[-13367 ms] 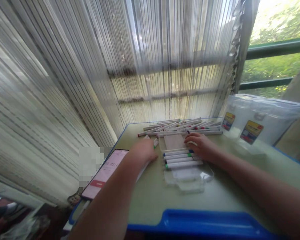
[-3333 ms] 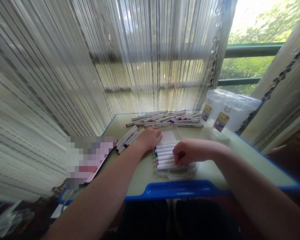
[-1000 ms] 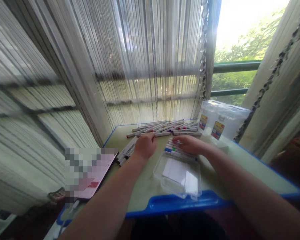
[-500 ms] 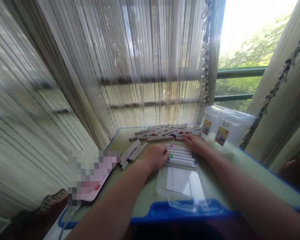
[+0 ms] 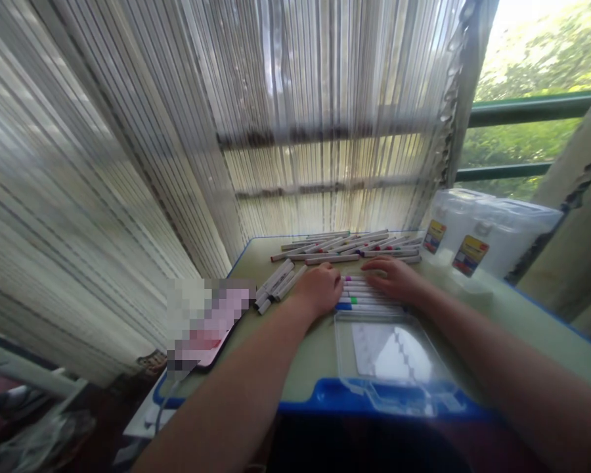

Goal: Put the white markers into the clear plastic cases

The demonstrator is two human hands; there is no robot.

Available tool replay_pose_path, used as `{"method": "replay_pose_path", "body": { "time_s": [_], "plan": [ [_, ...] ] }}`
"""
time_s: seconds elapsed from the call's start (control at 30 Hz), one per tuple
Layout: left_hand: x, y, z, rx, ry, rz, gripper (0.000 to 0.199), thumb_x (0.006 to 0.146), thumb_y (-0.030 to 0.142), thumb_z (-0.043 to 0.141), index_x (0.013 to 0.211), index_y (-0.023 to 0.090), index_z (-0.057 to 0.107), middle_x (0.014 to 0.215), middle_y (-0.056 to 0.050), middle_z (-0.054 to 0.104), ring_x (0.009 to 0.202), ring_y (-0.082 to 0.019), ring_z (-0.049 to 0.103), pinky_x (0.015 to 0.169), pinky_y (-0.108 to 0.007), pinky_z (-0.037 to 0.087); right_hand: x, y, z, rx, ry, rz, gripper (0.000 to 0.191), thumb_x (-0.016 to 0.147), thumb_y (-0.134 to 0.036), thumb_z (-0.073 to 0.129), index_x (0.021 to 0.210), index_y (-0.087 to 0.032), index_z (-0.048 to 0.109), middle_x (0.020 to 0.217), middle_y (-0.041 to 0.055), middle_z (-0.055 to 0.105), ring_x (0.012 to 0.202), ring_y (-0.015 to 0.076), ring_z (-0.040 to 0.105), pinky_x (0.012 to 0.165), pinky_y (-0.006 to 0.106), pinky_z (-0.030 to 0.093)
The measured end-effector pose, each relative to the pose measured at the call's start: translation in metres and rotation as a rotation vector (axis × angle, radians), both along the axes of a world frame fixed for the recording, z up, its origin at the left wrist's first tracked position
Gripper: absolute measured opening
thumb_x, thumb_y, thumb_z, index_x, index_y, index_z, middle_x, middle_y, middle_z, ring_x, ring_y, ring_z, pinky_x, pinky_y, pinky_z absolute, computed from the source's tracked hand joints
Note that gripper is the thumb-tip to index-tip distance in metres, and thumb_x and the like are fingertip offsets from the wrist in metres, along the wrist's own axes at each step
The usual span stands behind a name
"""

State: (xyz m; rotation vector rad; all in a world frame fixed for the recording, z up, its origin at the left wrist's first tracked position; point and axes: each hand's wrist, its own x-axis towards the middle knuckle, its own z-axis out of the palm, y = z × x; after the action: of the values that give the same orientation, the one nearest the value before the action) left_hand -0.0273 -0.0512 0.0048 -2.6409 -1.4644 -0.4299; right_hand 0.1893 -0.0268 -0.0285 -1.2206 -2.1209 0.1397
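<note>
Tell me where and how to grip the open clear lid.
The lid is probably best pinched at its near edge, thumb and fingers coming from the person's side: it lies opened toward the person, that edge reaches over the blue strip, and its far edge adjoins the marker row, where the left hand and right hand are.

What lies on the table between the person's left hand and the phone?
In the head view, a small group of white markers lies on the table between the left hand and the phone.
</note>
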Motion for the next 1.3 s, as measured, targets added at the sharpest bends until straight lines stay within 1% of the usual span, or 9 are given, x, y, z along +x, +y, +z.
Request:
{"method": "replay_pose_path", "body": {
  "time_s": [0.23,0.4,0.57,0.63,0.73,0.87,1.03,1.2,1.3],
  "plan": [
    [0.001,0.001,0.0,0.0,-0.002,-0.014,0.032,0.09,0.032,0.04,0.098,0.016,0.066,0.102,-0.009,0.064,0.089,-0.021,0.063,0.078,-0.031,0.05,0.003,0.001,0.002,-0.023,-0.008,-0.044,0.027,0.076,-0.026,0.056,0.095,-0.015,0.071,0.099,0.0106,0.069,0.095,0.0243,0.062,0.089,0.037,0.046],
    [0.002,0.002,0.002,-0.024,-0.023,0.003,0.028,0.087,0.022,0.042,0.097,0.018,0.068,0.102,-0.007,0.066,0.092,-0.019,0.063,0.08,-0.029,0.049,0.006,0.001,0.003,-0.012,-0.024,-0.06,0.024,0.077,-0.025,0.055,0.092,-0.016,0.072,0.095,0.0086,0.071,0.093,0.0231,0.063,0.088,0.035,0.046],
    [0.002,0.005,0.002,-0.023,-0.057,-0.005,0.032,0.081,0.013,0.044,0.1,0.018,0.068,0.106,-0.006,0.067,0.094,-0.019,0.063,0.082,-0.029,0.049,0.004,0.0,0.006,0.009,-0.012,-0.042,0.021,0.076,-0.018,0.054,0.086,-0.017,0.073,0.094,0.0081,0.071,0.092,0.0214,0.064,0.088,0.033,0.046],
    [0.002,0.007,0.0,-0.026,-0.056,-0.02,0.032,0.079,0.011,0.044,0.098,0.019,0.069,0.104,-0.005,0.068,0.094,-0.019,0.063,0.082,-0.029,0.049,0.005,0.001,0.007,0.023,-0.019,-0.028,0.022,0.075,-0.014,0.052,0.081,-0.017,0.073,0.093,0.0075,0.071,0.09,0.0206,0.064,0.089,0.032,0.046],
    [0.001,0.01,-0.003,-0.025,-0.056,-0.038,0.031,0.076,0.009,0.046,0.091,0.019,0.07,0.099,-0.005,0.07,0.093,-0.018,0.064,0.083,-0.029,0.049,0.008,0.006,0.008,0.023,-0.026,-0.102,0.027,0.073,-0.01,0.049,0.078,-0.019,0.074,0.089,0.0064,0.072,0.086,0.02,0.064,0.087,0.032,0.047],
    [0.0,0.012,-0.002,-0.021,-0.084,-0.041,0.033,0.074,0.008,0.045,0.091,0.02,0.071,0.099,-0.004,0.07,0.093,-0.017,0.063,0.085,-0.027,0.048,0.011,0.008,0.007,-0.006,-0.022,-0.221,0.029,0.072,-0.01,0.047,0.077,-0.021,0.073,0.084,0.0039,0.072,0.08,0.0188,0.064,0.08,0.03,0.049],
    [0.001,0.011,0.001,-0.025,-0.073,-0.05,0.031,0.074,0.007,0.045,0.086,0.019,0.071,0.094,-0.005,0.071,0.09,-0.018,0.064,0.083,-0.028,0.049,0.009,0.007,0.008,-0.016,-0.058,-0.177,0.028,0.07,-0.011,0.048,0.077,-0.019,0.074,0.083,0.0043,0.071,0.077,0.0175,0.063,0.076,0.027,0.048],
    [0.002,0.01,0.001,-0.02,-0.071,-0.047,0.029,0.076,0.009,0.045,0.083,0.019,0.071,0.092,-0.005,0.071,0.089,-0.019,0.064,0.083,-0.028,0.049,0.008,0.005,0.009,0.005,-0.048,-0.185,0.026,0.072,-0.012,0.049,0.075,-0.02,0.074,0.08,0.0042,0.069,0.075,0.0169,0.062,0.075,0.026,0.047],
    [0.002,0.009,-0.001,-0.023,-0.079,-0.035,0.031,0.077,0.009,0.045,0.091,0.02,0.07,0.099,-0.004,0.07,0.093,-0.017,0.064,0.085,-0.026,0.048,0.008,0.003,0.009,-0.021,-0.048,-0.158,0.026,0.071,-0.013,0.049,0.074,-0.02,0.074,0.081,0.0046,0.068,0.072,0.016,0.061,0.072,0.025,0.047]
  ]
}}
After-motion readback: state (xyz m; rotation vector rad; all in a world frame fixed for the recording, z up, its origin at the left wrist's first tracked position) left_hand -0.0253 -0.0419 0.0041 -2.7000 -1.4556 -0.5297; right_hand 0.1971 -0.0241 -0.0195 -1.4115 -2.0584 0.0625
